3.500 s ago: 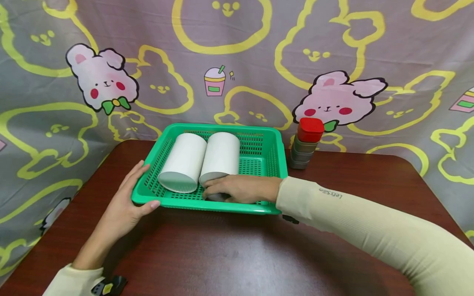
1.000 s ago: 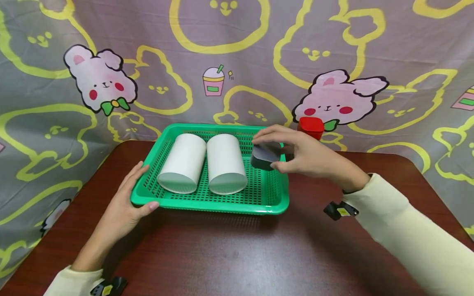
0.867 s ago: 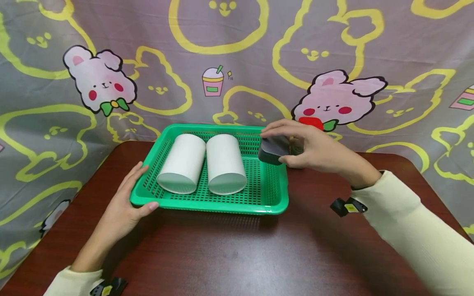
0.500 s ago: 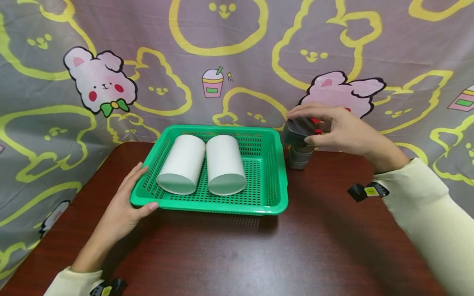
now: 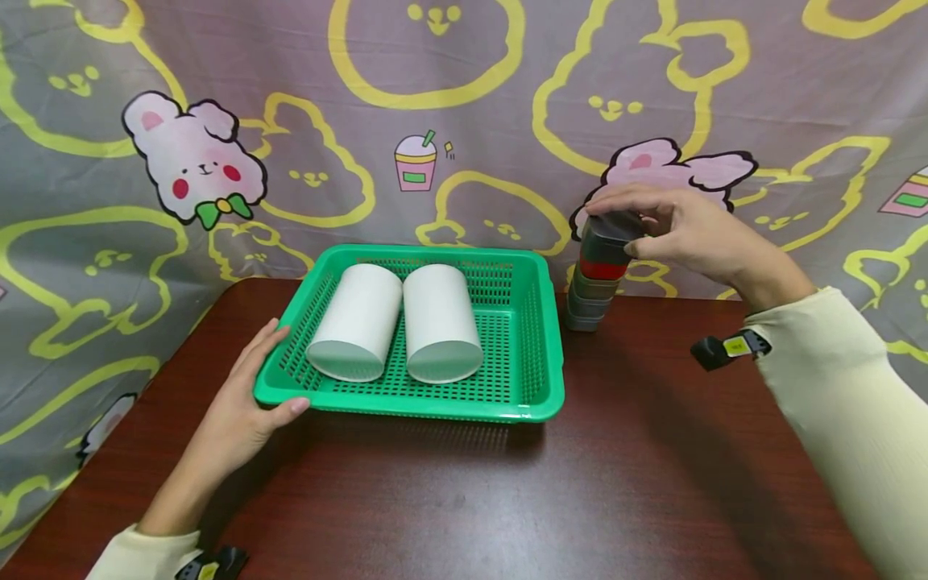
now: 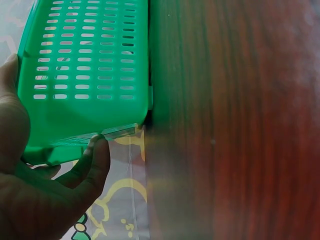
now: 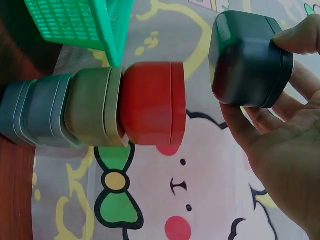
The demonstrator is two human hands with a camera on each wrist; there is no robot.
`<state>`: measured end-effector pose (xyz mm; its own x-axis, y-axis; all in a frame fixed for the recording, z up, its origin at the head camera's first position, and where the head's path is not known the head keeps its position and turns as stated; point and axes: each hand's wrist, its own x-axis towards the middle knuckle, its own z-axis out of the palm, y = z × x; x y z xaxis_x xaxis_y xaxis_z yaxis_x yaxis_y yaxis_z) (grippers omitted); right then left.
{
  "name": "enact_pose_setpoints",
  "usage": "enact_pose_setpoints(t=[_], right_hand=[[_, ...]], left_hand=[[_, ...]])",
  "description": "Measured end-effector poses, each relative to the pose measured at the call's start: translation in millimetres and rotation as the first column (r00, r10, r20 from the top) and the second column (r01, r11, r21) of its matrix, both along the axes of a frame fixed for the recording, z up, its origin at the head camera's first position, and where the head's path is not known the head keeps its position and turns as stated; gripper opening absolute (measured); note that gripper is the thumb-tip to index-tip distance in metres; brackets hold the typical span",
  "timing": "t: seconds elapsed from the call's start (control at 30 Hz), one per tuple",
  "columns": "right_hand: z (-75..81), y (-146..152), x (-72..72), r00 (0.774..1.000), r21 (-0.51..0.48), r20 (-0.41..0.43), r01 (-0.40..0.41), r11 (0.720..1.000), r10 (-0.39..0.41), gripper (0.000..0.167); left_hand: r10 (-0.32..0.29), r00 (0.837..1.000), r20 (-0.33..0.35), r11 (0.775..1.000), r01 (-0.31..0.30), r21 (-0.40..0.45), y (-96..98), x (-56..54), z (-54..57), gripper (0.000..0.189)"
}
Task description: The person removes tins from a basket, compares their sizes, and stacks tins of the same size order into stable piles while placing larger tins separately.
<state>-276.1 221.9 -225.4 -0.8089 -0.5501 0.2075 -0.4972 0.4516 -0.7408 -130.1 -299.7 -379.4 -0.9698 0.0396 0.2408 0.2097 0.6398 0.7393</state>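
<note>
My right hand (image 5: 689, 229) grips a small dark rounded-square box (image 7: 250, 57) between thumb and fingers. It hangs just above a stack of similar small boxes. A red box (image 7: 152, 104) tops that stack, with an olive box (image 7: 92, 106) and blue-grey boxes (image 7: 47, 110) under it. In the right wrist view a gap shows between the dark box and the red one. My left hand (image 5: 235, 411) holds the left end of a green perforated basket (image 5: 449, 407), its thumb over the front rim. Two white cylinders (image 5: 358, 318) lie side by side in the basket.
The basket and the stack stand on a dark reddish-brown table (image 5: 435, 491). Right behind the table hangs a grey-pink patterned curtain (image 5: 478, 145). The stack stands close to the basket's right side, near the table's back edge.
My right hand has carried the dark box up out of the basket and rightward to above the stack. The right-hand white cylinder has shifted slightly since the oldest frame. My left hand stays put.
</note>
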Motion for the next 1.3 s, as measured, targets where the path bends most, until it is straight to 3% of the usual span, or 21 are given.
enact_pose_setpoints(t=[0.63, 1.3], right_hand=[[-8.8, 11.8, -24.2, 0.998, -0.02, 0.05, 0.041, 0.999, -0.04, 0.057], [-12.7, 12.0, -30.7, 0.997, -0.011, 0.056, 0.062, 0.998, -0.062, 0.056]], left_hand=[[-0.004, 1.0, -0.01, 1.0, 0.005, 0.023, -0.6, 0.2, -1.3, 0.1], [-0.001, 1.0, -0.01, 1.0, 0.001, 0.024, -0.3, -0.6, -0.6, 0.1]])
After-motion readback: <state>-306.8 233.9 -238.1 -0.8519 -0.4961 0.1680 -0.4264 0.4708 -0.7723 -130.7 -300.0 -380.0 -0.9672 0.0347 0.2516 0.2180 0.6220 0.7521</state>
